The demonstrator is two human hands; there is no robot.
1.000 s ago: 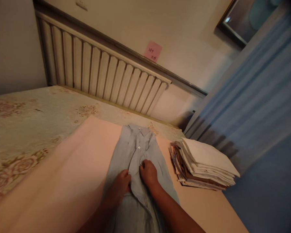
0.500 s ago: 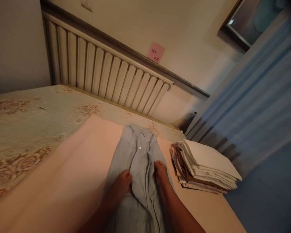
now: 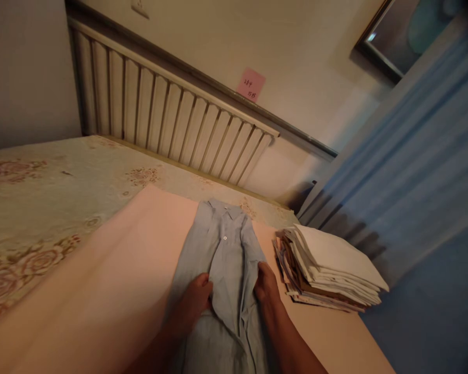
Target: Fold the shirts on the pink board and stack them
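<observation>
A light blue collared shirt (image 3: 226, 270) lies lengthwise on a pink cloth (image 3: 140, 249), its collar pointing away from me. Low on the shirt's left part, my left hand (image 3: 198, 293) is closed with a pinch of the fabric. My right hand (image 3: 265, 283) grips the shirt near its right edge, fingers curled around a fold of cloth. Between the hands the front panel is drawn up into loose creases. The lower end of the shirt runs out of view at the bottom, and my forearms cover parts of its sides.
To the right stands a stack of folded clothes (image 3: 335, 265), white on top, brown and patterned below. A floral sheet (image 3: 81, 182) spreads under the pink cloth. Behind is a radiator (image 3: 171, 109) along the wall; a blue curtain (image 3: 405, 145) hangs at the right.
My right hand has moved a little to the right, pulling the fold of the shirt toward its right edge. My left hand has stayed in nearly the same place.
</observation>
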